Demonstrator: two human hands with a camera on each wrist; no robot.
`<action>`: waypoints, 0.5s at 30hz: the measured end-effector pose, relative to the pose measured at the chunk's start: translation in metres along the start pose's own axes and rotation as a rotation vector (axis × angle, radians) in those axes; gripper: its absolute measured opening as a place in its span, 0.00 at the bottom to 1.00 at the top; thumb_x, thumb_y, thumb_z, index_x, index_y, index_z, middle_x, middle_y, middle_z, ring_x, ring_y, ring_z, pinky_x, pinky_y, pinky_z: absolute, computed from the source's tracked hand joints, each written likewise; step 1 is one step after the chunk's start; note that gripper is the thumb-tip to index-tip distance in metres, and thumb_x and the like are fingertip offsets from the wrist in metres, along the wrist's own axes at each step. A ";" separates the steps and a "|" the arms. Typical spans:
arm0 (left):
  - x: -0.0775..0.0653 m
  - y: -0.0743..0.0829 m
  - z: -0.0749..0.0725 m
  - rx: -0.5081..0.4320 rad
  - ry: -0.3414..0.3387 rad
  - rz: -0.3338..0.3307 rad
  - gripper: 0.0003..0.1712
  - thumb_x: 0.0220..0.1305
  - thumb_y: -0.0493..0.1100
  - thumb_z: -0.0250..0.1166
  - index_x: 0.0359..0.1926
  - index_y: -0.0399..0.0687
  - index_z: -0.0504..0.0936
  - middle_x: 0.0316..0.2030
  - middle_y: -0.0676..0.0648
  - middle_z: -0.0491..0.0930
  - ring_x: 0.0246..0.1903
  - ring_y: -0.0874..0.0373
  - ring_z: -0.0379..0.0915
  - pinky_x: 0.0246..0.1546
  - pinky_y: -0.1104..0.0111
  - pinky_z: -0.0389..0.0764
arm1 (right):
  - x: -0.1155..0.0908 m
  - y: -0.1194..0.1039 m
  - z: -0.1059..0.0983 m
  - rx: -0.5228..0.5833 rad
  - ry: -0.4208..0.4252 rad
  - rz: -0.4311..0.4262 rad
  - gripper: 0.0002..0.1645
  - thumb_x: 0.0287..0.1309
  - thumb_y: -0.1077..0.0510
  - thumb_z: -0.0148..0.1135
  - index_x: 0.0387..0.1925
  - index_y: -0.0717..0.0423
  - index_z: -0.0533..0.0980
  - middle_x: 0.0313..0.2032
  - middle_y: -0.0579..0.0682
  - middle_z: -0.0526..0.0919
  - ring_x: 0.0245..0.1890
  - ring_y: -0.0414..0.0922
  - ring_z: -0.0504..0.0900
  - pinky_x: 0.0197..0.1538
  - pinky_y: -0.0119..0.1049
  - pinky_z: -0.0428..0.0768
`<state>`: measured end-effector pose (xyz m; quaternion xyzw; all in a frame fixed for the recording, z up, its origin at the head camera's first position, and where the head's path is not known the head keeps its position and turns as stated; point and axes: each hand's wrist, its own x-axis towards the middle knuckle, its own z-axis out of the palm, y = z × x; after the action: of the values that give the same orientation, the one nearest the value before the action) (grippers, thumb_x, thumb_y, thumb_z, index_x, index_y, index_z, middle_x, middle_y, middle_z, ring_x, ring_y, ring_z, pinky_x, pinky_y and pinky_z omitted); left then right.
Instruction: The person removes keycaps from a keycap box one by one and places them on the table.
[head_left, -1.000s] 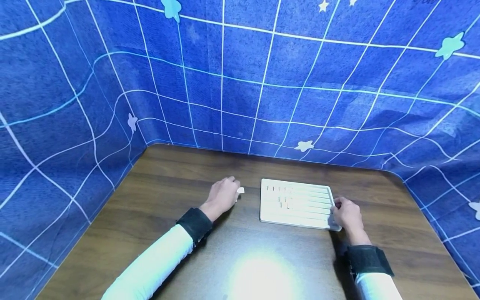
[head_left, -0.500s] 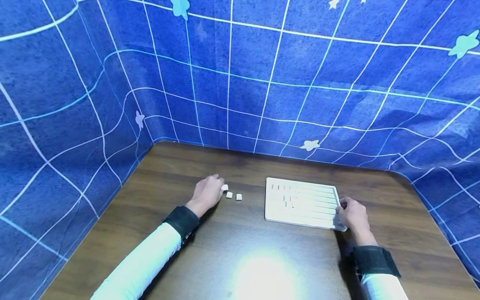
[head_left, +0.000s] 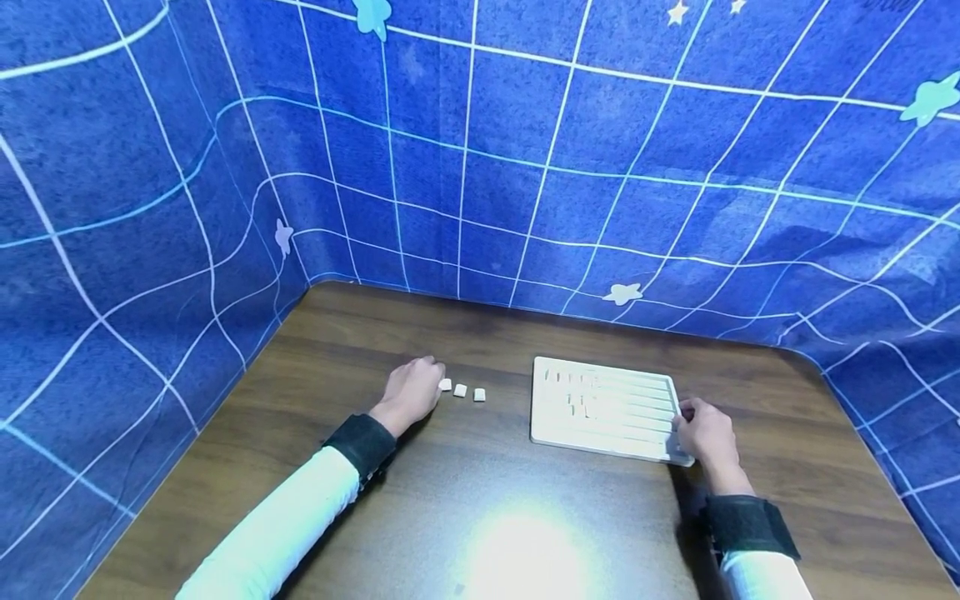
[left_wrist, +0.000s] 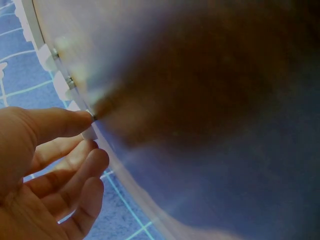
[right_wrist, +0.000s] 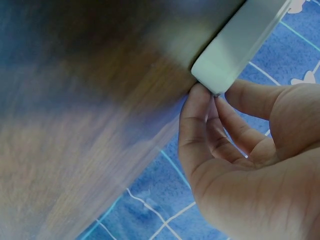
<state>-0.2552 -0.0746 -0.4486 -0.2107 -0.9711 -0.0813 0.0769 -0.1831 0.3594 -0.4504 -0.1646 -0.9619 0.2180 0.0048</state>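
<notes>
Near the table's middle my left hand [head_left: 411, 389] is at the left end of a short row of small white blocks [head_left: 460, 390]. In the left wrist view, the thumb and a finger pinch another white block [left_wrist: 90, 132]. To the right lies a white tray [head_left: 543, 421] with long parallel grooves; small pieces stand in its left part, washed out by glare. My right hand [head_left: 707, 435] holds the tray's right end. In the right wrist view, thumb and fingertips bear on the end of the tray [right_wrist: 220, 67].
The brown wooden table [head_left: 360, 333] carries a bright glare spot near its front. A blue cloth [head_left: 495, 125] with white grid lines and stars hangs behind and along the sides.
My left hand has moved left from over the blocks, uncovering them, then slightly nearer to me. The leftmost visible block now sits more in line with the others. The right hand stays on the tray.
</notes>
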 end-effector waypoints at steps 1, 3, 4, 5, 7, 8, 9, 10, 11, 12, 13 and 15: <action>0.000 0.000 0.000 -0.001 -0.001 -0.002 0.03 0.55 0.33 0.63 0.29 0.44 0.81 0.30 0.45 0.78 0.33 0.48 0.80 0.32 0.56 0.83 | 0.000 0.000 0.000 0.001 0.001 -0.004 0.20 0.64 0.58 0.52 0.53 0.66 0.73 0.47 0.67 0.80 0.50 0.66 0.77 0.50 0.59 0.74; -0.001 0.000 -0.001 -0.001 -0.001 -0.005 0.02 0.54 0.33 0.63 0.30 0.44 0.81 0.30 0.45 0.78 0.33 0.48 0.80 0.32 0.56 0.83 | -0.001 0.000 0.000 0.002 0.005 -0.014 0.20 0.63 0.58 0.53 0.53 0.66 0.73 0.47 0.68 0.80 0.50 0.67 0.77 0.50 0.59 0.74; -0.001 0.000 -0.001 0.000 0.000 -0.005 0.03 0.54 0.33 0.63 0.30 0.44 0.81 0.30 0.46 0.78 0.32 0.48 0.80 0.32 0.56 0.83 | -0.001 0.000 0.000 0.002 0.006 -0.017 0.20 0.63 0.58 0.53 0.52 0.66 0.74 0.47 0.68 0.80 0.50 0.67 0.77 0.49 0.59 0.75; -0.001 0.000 -0.001 -0.001 0.002 -0.004 0.02 0.54 0.33 0.64 0.29 0.44 0.81 0.30 0.46 0.78 0.32 0.48 0.80 0.31 0.56 0.82 | -0.001 0.000 0.000 0.003 0.007 -0.020 0.20 0.63 0.58 0.53 0.52 0.66 0.74 0.47 0.69 0.80 0.50 0.67 0.77 0.49 0.59 0.75; -0.002 0.000 -0.002 -0.001 0.007 0.003 0.02 0.53 0.34 0.64 0.28 0.44 0.80 0.29 0.46 0.77 0.31 0.48 0.80 0.31 0.56 0.82 | -0.002 0.000 -0.001 0.001 0.010 -0.020 0.20 0.62 0.58 0.53 0.52 0.66 0.74 0.47 0.69 0.80 0.50 0.68 0.77 0.49 0.60 0.75; -0.002 0.000 -0.001 0.001 0.009 0.007 0.02 0.53 0.34 0.64 0.28 0.44 0.80 0.29 0.46 0.77 0.31 0.49 0.80 0.30 0.56 0.82 | -0.002 0.000 -0.001 0.000 0.011 -0.019 0.20 0.62 0.58 0.53 0.52 0.66 0.74 0.47 0.69 0.80 0.50 0.68 0.77 0.49 0.60 0.75; -0.002 0.000 -0.001 -0.001 0.011 0.011 0.02 0.53 0.34 0.64 0.28 0.44 0.79 0.29 0.46 0.77 0.31 0.49 0.80 0.30 0.56 0.82 | -0.002 0.000 -0.001 -0.001 0.009 -0.016 0.20 0.62 0.58 0.53 0.52 0.66 0.74 0.47 0.69 0.79 0.50 0.68 0.76 0.49 0.60 0.75; -0.001 0.000 -0.001 -0.003 0.013 0.013 0.03 0.53 0.34 0.64 0.27 0.44 0.79 0.29 0.47 0.77 0.30 0.49 0.80 0.30 0.56 0.82 | -0.002 0.000 -0.001 -0.002 0.007 -0.013 0.20 0.63 0.58 0.53 0.52 0.66 0.74 0.47 0.69 0.79 0.50 0.68 0.76 0.49 0.60 0.75; -0.001 0.000 -0.001 -0.002 0.014 0.014 0.03 0.53 0.34 0.64 0.27 0.44 0.79 0.28 0.47 0.77 0.30 0.49 0.80 0.30 0.56 0.82 | -0.002 0.000 -0.001 -0.002 0.006 -0.010 0.20 0.63 0.58 0.53 0.52 0.66 0.74 0.47 0.69 0.79 0.50 0.68 0.76 0.49 0.60 0.74; -0.002 0.000 -0.002 -0.003 0.014 0.015 0.03 0.53 0.34 0.64 0.26 0.45 0.78 0.28 0.47 0.77 0.30 0.49 0.80 0.30 0.57 0.82 | -0.002 0.000 -0.002 -0.003 0.004 -0.007 0.20 0.63 0.58 0.53 0.52 0.66 0.74 0.47 0.69 0.79 0.50 0.68 0.76 0.50 0.60 0.74; -0.001 0.000 -0.002 -0.006 0.015 0.014 0.03 0.53 0.34 0.64 0.27 0.45 0.79 0.28 0.47 0.77 0.30 0.49 0.80 0.30 0.57 0.82 | -0.002 0.000 -0.002 -0.003 0.003 -0.004 0.20 0.63 0.58 0.53 0.52 0.66 0.73 0.47 0.69 0.79 0.50 0.67 0.76 0.50 0.59 0.74; -0.001 0.001 -0.003 -0.010 0.021 0.014 0.03 0.52 0.34 0.65 0.27 0.45 0.79 0.28 0.47 0.77 0.30 0.50 0.80 0.30 0.57 0.82 | -0.001 -0.001 -0.002 -0.001 0.003 0.002 0.20 0.63 0.58 0.53 0.53 0.66 0.73 0.47 0.69 0.79 0.50 0.67 0.76 0.50 0.59 0.74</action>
<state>-0.2539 -0.0744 -0.4454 -0.2168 -0.9684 -0.0877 0.0866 -0.1819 0.3590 -0.4477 -0.1657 -0.9619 0.2175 0.0058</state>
